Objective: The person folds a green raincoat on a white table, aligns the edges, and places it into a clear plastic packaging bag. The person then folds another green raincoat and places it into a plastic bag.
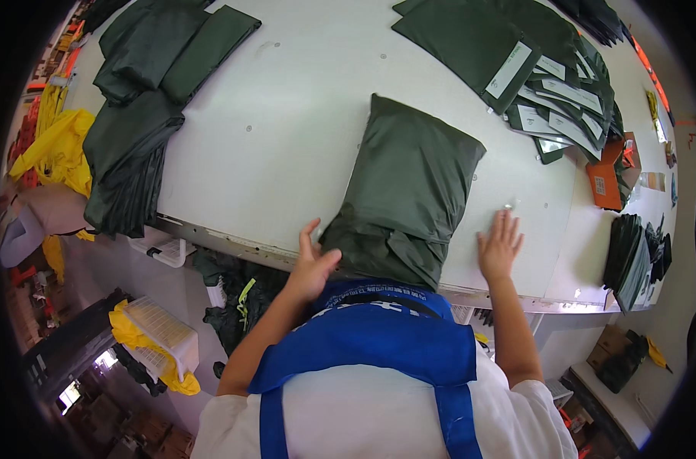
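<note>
A dark green folded garment bundle (413,176), plump and smooth like a filled pouch, lies on the white table in front of me. Its near end shows a creased flap. Beside its near left corner, my left hand (312,268) has thumb and fingers apart, with nothing visible in it. Whether the thumb touches the bundle I cannot tell. To the right of the bundle, my right hand (501,249) rests over the table with its fingers stretched out and holds nothing. A small clear scrap (510,204) lies at its fingertips.
Dark green folded pieces (130,145) are stacked at the left. Flat green pouches with white labels (566,99) pile up at the far right, near an orange box (608,180). More dark pieces (631,256) stand at the right edge. At the far left another person's arm (45,210) shows.
</note>
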### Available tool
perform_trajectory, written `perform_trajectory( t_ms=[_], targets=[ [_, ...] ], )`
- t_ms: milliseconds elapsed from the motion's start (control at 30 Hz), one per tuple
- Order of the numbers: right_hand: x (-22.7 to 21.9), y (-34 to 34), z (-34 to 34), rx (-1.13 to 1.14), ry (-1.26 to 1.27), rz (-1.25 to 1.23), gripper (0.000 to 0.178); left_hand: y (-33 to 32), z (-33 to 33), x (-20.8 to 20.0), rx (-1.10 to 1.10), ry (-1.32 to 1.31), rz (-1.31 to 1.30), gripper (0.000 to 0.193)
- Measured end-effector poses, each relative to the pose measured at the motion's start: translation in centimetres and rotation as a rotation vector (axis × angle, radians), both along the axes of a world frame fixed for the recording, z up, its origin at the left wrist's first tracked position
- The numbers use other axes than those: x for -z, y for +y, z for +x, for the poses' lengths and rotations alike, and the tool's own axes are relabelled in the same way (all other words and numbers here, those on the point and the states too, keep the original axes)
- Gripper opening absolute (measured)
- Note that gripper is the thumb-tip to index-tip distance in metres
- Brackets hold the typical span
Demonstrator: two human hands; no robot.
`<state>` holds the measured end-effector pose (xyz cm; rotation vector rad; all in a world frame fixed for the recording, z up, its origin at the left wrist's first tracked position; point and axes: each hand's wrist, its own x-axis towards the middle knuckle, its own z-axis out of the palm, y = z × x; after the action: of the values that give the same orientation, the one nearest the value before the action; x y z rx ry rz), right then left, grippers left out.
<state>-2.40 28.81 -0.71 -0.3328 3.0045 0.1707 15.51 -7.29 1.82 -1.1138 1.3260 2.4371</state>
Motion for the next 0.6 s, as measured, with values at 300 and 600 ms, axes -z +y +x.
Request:
perform_trajectory(
  t_ms=[300,600],
  targets=[
    [-6.4,-12.8,-10.4,-0.417,0.099,-0.446,0.064,-6.6,-14.1,2.1,-0.152,0.126,-0.317,0.048],
    [-9.5,-9.7,-3.7,-0.396,-0.228,-0.188,0.072,-2.5,-9.9,2.6,0.319,0.137,-0.790,0.069]
  ],
)
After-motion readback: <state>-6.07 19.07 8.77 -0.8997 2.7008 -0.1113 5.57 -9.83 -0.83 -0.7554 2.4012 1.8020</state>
